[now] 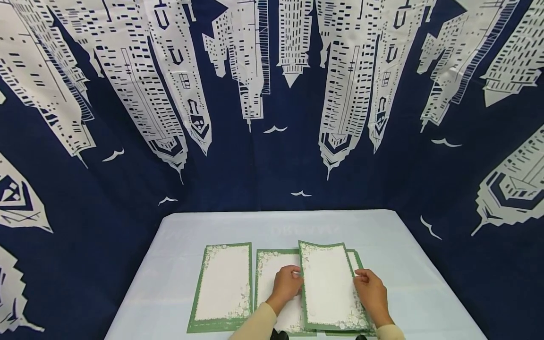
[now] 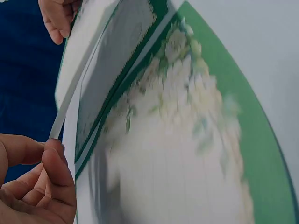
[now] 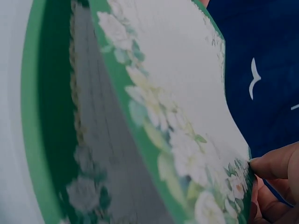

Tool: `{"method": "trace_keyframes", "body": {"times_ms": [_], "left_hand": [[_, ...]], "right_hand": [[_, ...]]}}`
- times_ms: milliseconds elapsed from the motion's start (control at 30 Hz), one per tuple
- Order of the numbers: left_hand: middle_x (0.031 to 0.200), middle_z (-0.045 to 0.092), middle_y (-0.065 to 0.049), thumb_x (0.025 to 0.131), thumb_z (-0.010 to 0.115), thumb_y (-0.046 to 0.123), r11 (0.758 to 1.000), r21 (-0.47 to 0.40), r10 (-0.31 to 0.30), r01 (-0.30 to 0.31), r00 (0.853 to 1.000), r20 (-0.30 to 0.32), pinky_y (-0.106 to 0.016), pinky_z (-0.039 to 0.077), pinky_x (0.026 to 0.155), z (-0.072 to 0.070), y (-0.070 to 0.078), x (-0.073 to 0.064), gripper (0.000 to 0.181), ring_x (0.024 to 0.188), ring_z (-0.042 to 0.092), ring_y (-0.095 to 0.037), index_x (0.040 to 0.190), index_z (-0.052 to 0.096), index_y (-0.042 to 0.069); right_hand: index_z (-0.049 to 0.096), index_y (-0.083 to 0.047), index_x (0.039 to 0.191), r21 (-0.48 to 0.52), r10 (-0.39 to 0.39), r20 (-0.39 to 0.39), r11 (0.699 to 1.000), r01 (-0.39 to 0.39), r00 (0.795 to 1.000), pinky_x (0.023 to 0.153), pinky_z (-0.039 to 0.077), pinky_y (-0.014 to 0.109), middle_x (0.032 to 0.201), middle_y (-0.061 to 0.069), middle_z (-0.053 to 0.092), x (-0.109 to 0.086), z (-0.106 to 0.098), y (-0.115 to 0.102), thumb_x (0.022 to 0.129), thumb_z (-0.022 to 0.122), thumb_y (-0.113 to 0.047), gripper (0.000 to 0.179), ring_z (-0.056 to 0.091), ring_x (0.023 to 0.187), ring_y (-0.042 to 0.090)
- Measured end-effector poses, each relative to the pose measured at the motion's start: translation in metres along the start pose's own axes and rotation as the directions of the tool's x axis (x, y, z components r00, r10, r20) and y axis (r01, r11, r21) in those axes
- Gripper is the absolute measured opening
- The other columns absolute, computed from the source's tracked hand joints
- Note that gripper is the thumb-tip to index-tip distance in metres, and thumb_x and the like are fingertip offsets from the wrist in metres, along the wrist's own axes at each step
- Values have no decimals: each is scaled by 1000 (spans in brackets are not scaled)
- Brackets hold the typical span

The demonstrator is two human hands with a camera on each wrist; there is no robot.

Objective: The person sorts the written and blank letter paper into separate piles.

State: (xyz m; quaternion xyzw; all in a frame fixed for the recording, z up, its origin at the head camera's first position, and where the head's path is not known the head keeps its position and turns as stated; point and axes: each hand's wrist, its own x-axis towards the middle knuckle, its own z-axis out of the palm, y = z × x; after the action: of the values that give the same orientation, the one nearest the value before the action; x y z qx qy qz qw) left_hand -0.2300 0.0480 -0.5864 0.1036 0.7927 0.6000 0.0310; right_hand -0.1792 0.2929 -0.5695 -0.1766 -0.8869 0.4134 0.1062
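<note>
Cannot see most of the rightmost sheet [image 1: 355, 261], hidden beneath the lifted sheet [image 1: 331, 288] at lower right of the head view, nor follow the sleeves [image 1: 257, 323] past the bottom edge, nor read the faint marks [image 1: 304, 230] on the worktop [image 1: 425, 302]. In the left-wrist view, cannot make out the flower print [image 2: 203, 126], blurred right of centre.

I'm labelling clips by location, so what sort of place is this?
Probably a makeshift indoor workspace: a pale table, a navy cloth printed with upside-down buildings behind it, and green-bordered floral sheets laid out on top.
</note>
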Motion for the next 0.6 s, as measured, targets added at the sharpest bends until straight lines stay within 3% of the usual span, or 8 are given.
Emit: {"method": "trace_keyframes", "body": {"times_ms": [167,267,400,600], "left_hand": [[66,62,6,88,61,-6,999,-13,49,-49,997,52,-24,47,44,18,1,2,24,49,59,-7,110,67,-11],[68,64,4,90,62,-4,999,12,30,-32,995,92,-26,47,47,26,2,2,24,51,58,-8,113,67,-9],[68,64,3,88,66,0,991,128,14,-26,996,92,-28,48,55,33,2,3,23,55,57,-8,110,70,-6],[58,57,4,85,67,4,952,293,53,-87,991,120,-31,52,63,38,3,6,29,52,47,-6,111,71,-9]], "right_hand": [[65,7,119,-51,1,-1,999,-1,1000,74,52,49,100,18,69,9,-10,14,97,55,-12,30,66,87,35],[64,8,120,-67,18,12,998,-17,1000,76,53,52,101,20,68,13,-12,20,98,55,-12,31,66,90,37],[63,9,118,-78,39,22,996,-37,999,75,53,52,101,21,69,17,-14,27,98,55,-10,29,66,89,38],[64,9,115,-119,59,24,991,-56,998,72,53,50,97,20,69,20,-17,35,97,56,-8,27,66,85,35]]}}
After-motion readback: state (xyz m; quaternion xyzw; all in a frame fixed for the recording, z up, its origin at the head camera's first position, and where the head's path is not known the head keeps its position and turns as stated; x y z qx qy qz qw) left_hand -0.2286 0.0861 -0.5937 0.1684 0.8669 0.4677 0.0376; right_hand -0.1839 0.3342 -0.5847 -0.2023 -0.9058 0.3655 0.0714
